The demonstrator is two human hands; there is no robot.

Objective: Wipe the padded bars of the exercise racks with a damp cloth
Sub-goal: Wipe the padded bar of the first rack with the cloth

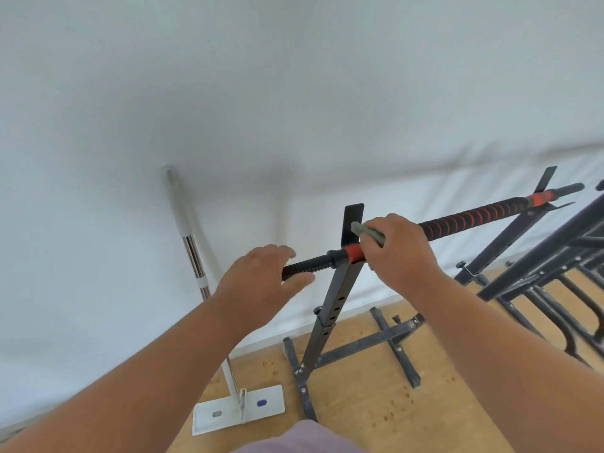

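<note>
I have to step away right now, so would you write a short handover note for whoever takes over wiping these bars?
Right hand grips the green cloth on the padded bar, near its left end by the rack upright.
Left hand is open at the bar's ribbed left tip; contact unclear.
Bar rests across the rack by the wall.
Done: cannot tell how much is wiped.
Left: likely the black-and-red padding to the right and the racks at right.
</note>
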